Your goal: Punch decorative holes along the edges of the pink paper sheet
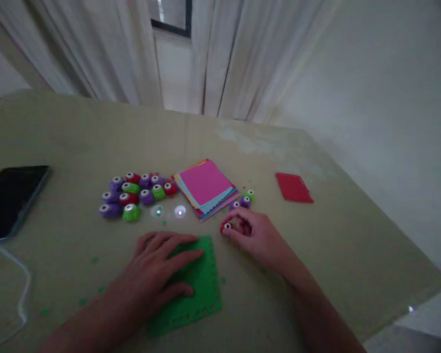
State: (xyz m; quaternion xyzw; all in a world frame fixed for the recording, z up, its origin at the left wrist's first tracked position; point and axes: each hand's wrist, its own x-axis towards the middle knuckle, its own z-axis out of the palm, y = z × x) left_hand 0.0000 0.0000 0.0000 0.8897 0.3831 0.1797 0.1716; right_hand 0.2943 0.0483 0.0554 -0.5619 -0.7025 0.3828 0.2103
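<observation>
My left hand (161, 269) lies with its fingers spread on a green sheet of paper (202, 279) that has small holes punched along its right and lower edges. To the right of the sheet, my right hand (255, 235) pinches a small red craft punch (226, 227) with an eye-like top between thumb and forefinger. The punch is low over the table, apart from the green sheet; its underside is hard to make out. Just beyond that hand sit purple punches (245, 201) and a green punch (249, 194), partly hidden behind the knuckles.
Left of a stack of coloured paper (209, 184) stand several purple, green and red punches (131, 212). A red sheet with a notched edge (294, 187) lies at the right. A dark tablet (12, 198) and white cable (25, 279) are at the left. Green paper bits dot the table.
</observation>
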